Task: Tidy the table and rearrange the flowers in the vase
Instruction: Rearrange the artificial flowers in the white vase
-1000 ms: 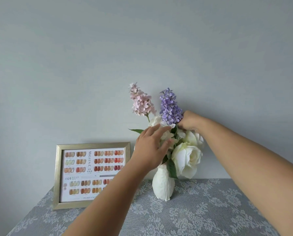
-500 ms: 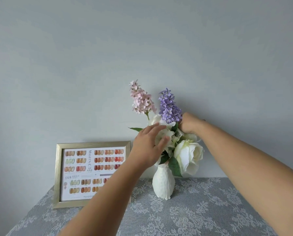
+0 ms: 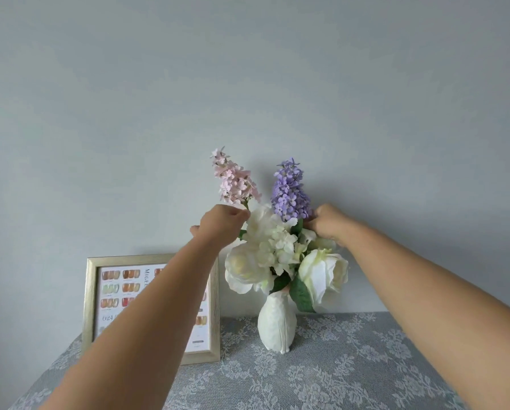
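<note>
Grey lace cloth covers the bench (image 3: 351, 377), where a white vase (image 3: 276, 324) is stood at 3 o'clock from a framed chart (image 3: 100, 294). The pink sprig (image 3: 234, 180) is pinched at its stem by the left hand (image 3: 221, 223). The right hand (image 3: 327, 221) is closed, seemingly on the purple sprig (image 3: 289, 190).

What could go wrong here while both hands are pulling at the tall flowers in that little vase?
1. The vase is small and narrow under a wide, top-heavy bunch; tugging the pink flower or purple flower sideways could tip it.
2. The left hand has its forearm passing in front of the picture frame, which stands close to the vase; a drop of the arm might knock it over.
3. The right hand presses by the white roses and may crush petals.
</note>
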